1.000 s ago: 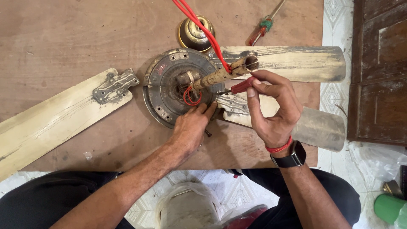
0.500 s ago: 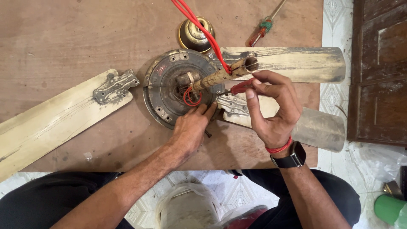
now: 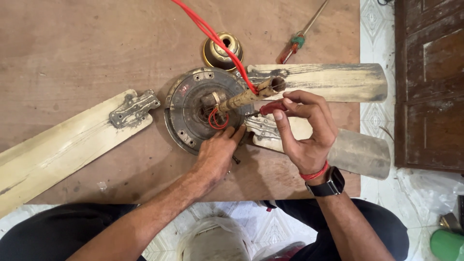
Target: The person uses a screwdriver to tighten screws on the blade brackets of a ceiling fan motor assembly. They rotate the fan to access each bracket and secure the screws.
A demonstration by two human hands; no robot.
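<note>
A big brown wooden desk (image 3: 72, 48) holds all the parts. In the middle lies a round grey fan motor (image 3: 193, 108), with a shiny brass cup (image 3: 217, 54) just behind it and a screwdriver (image 3: 299, 36) with a red and green handle further right. One long dirty white fan blade (image 3: 58, 150) lies on the left side, well apart from the motor, and two more blades (image 3: 333, 82) lie on the right, close by the motor.
</note>
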